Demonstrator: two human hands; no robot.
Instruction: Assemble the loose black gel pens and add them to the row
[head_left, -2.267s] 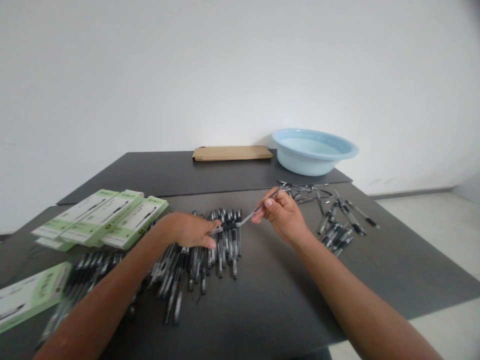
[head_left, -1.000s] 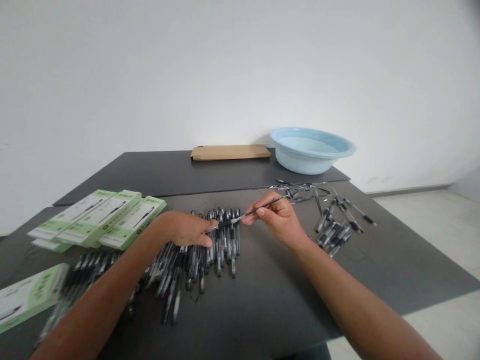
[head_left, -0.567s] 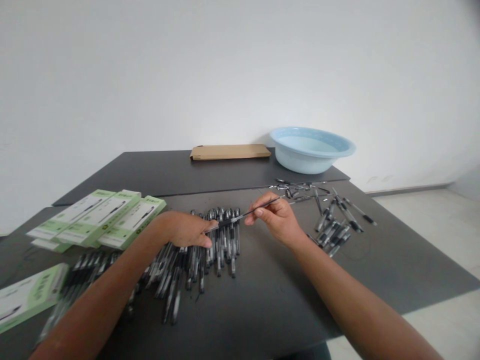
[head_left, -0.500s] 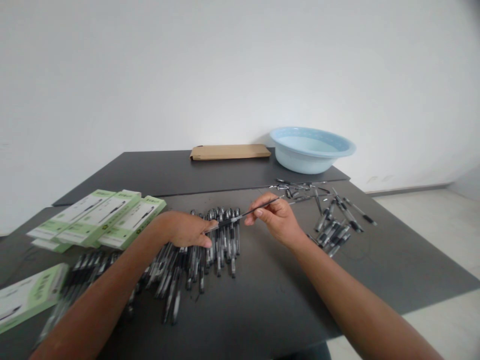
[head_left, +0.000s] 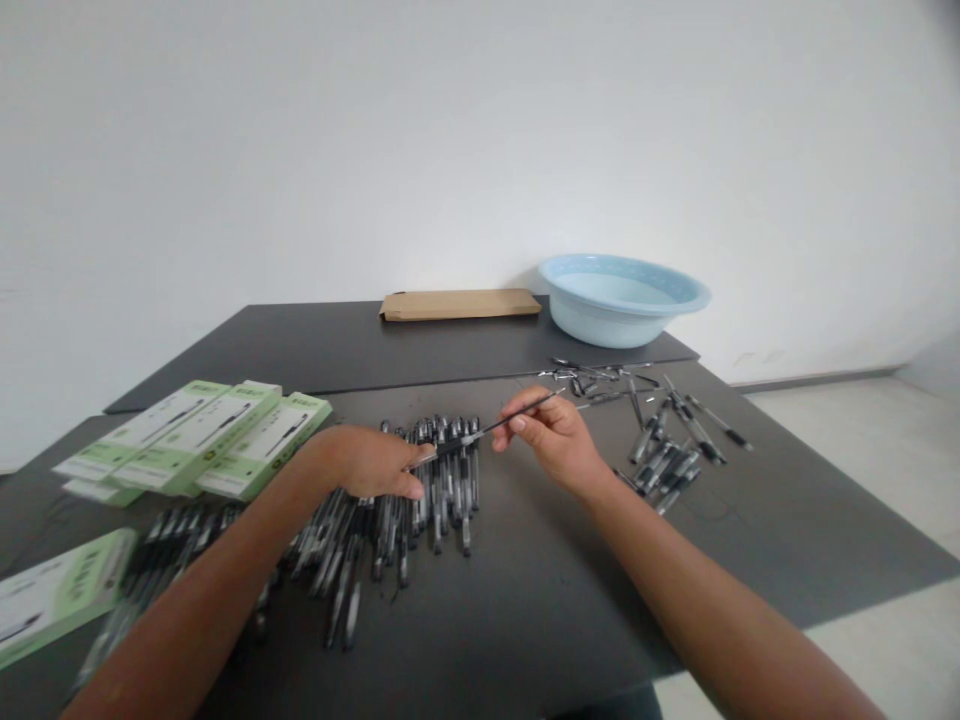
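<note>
On the dark bench (head_left: 525,600), a pale blue basin (head_left: 607,325) stands at the back; its contents cannot be made out. Left of it lies flat brown cardboard (head_left: 461,305). Green-and-white boxes (head_left: 259,450) show a printed pen, their lettering too blurred to read. The left hand (head_left: 379,462) has its grip closed on a pen barrel (head_left: 450,445) above the pen rows (head_left: 442,500); the right hand (head_left: 551,430) pinches a thin refill (head_left: 499,425). Both lie nearly in line, slanting up rightward.

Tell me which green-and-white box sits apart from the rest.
The nearest box, cut off by the picture's left edge. A gap separates it from the other boxes, which are bunched together farther back.
</note>
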